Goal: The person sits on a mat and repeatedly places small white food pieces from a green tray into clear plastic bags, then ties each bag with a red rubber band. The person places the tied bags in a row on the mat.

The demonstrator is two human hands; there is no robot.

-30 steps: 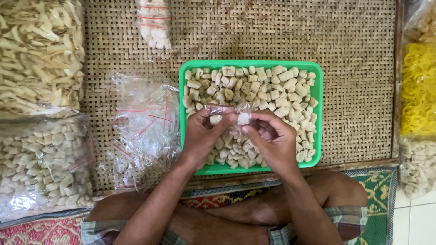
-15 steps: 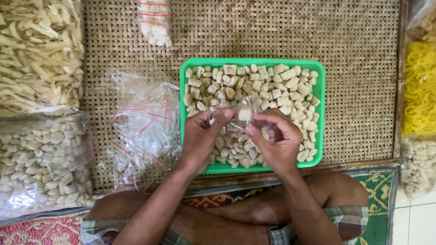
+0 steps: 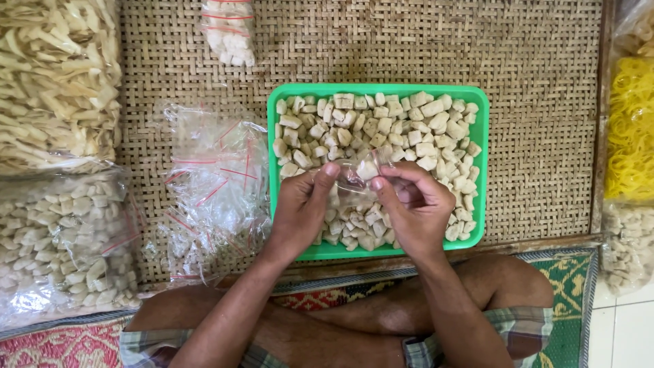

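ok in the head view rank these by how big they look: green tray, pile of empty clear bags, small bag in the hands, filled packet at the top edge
1. green tray
2. pile of empty clear bags
3. filled packet, partly cut off by the frame, so unsure
4. small clear bag, held between left hand and right hand

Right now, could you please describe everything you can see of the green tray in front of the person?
The green tray is a shallow rectangular one, plastic by its look, with rounded corners and a raised rim. It lies flat on the woven mat, its near edge by the person's crossed legs. Pale, blocky snack pieces fill it almost fully. Both hands hover over its near half, holding a small clear bag, and hide part of it.
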